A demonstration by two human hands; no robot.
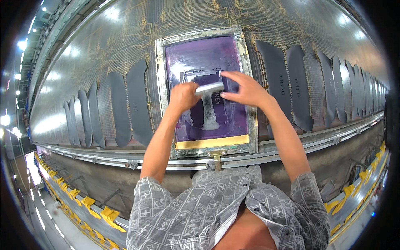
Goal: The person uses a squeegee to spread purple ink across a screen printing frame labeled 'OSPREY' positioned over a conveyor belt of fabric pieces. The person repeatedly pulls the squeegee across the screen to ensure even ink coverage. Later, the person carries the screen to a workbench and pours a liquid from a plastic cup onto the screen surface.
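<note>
One scraper (210,88), over purple screen (200,54). Left hand (183,97) clenched around its left end; right hand (246,88), fingers parted, at other end, touch unclear. Scraper between them likely stiff, light, slick where wet; best held at both ends.

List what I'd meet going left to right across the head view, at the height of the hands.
Dark grey panels → left hand → silvery bar → right hand → further dark grey panels.

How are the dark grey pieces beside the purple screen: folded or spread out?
Spread out: the dark grey pieces lie side by side on the table, their long outlines showing.
</note>
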